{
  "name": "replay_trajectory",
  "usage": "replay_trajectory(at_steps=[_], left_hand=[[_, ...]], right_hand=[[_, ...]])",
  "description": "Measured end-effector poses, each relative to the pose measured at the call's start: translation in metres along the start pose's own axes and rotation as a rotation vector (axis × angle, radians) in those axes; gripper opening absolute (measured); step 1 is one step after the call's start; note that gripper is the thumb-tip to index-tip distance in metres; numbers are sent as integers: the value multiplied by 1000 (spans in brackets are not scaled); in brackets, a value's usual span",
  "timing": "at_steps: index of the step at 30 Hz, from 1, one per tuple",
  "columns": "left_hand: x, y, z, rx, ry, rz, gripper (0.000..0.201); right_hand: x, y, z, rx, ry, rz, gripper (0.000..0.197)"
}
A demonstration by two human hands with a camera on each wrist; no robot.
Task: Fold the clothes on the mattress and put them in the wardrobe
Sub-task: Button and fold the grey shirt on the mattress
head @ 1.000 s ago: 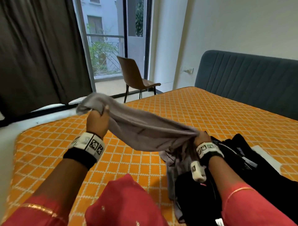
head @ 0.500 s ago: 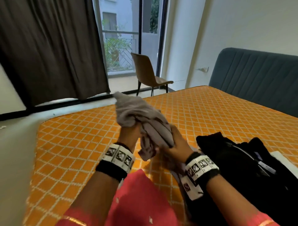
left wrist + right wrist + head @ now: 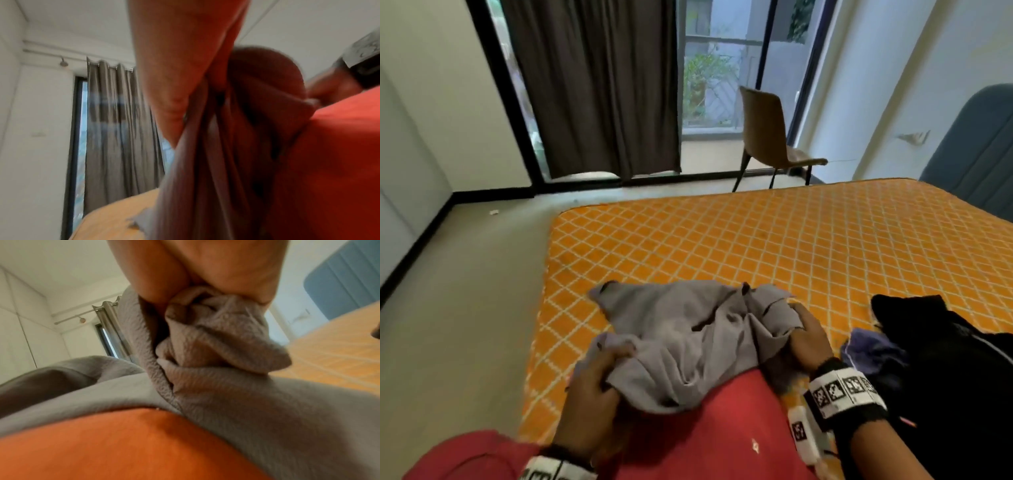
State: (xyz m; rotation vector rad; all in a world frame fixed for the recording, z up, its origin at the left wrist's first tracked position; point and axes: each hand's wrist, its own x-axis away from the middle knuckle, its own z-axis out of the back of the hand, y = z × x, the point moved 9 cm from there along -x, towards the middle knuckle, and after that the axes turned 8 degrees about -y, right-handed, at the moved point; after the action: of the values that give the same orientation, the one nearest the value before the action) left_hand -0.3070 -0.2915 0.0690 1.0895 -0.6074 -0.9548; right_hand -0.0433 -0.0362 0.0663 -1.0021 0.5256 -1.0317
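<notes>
Both hands, left hand point(image 3: 592, 387) and right hand point(image 3: 808, 339), clutch bunched edges of a crumpled grey cloth garment point(image 3: 688, 339) on the orange diamond-quilted mattress point(image 3: 756, 246), beside a black clothes pile point(image 3: 945, 359).

Grey garment point(image 3: 688, 346): crumpled, partly spread, lower centre of frame, on orange mattress point(image 3: 756, 246) near edge. Black clothes pile point(image 3: 945, 359): heaped, lower right, purple item point(image 3: 869, 353) at its left side.

Pale walls point(image 3: 421, 113), grey floor point(image 3: 465, 291) — dark curtain point(image 3: 599, 89) beside window point(image 3: 715, 68), brown chair point(image 3: 767, 137), blue headboard point(image 3: 976, 161).
</notes>
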Motion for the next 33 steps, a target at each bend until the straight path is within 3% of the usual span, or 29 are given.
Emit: replay_trajectory(at_steps=[4, 6, 7, 9, 13, 17, 19, 21, 24, 27, 30, 33], left_hand=[[16, 6, -17, -67, -153, 2, 61], [10, 39, -18, -118, -110, -144, 63], [4, 44, -22, -114, -115, -181, 55], [-15, 45, -36, -97, -152, -134, 35], [-49, 21, -84, -115, -269, 27, 65], [-62, -23, -113, -391, -347, 72, 55], [-61, -24, -108, -357, -264, 36, 37], [-57, -12, -91, -226, -128, -47, 18], [-45, 13, -65, -131, -25, -176, 22], [-38, 36, -32, -84, 66, -249, 30], [-39, 46, 27, -7, 240, -291, 29], [-36, 57, 101, -34, 497, -272, 28]], right_hand=[[25, -1, -36, -68, -272, -53, 35], [33, -4, -41, 32, -365, -19, 42], [40, -6, -45, 37, -407, 2, 39], [59, -13, -55, 46, -485, 71, 39], [86, -14, -67, 207, -565, 199, 58], [87, -11, -59, 84, -527, 124, 66], [80, -16, -48, 142, -400, 145, 80], [69, -19, -41, 285, -310, 154, 81], [40, -35, -38, 482, -206, 240, 70], [1, -49, -63, 623, -320, 335, 78], [-31, -37, -95, 831, -571, 168, 42], [-55, -37, -87, 803, -537, 61, 24]])
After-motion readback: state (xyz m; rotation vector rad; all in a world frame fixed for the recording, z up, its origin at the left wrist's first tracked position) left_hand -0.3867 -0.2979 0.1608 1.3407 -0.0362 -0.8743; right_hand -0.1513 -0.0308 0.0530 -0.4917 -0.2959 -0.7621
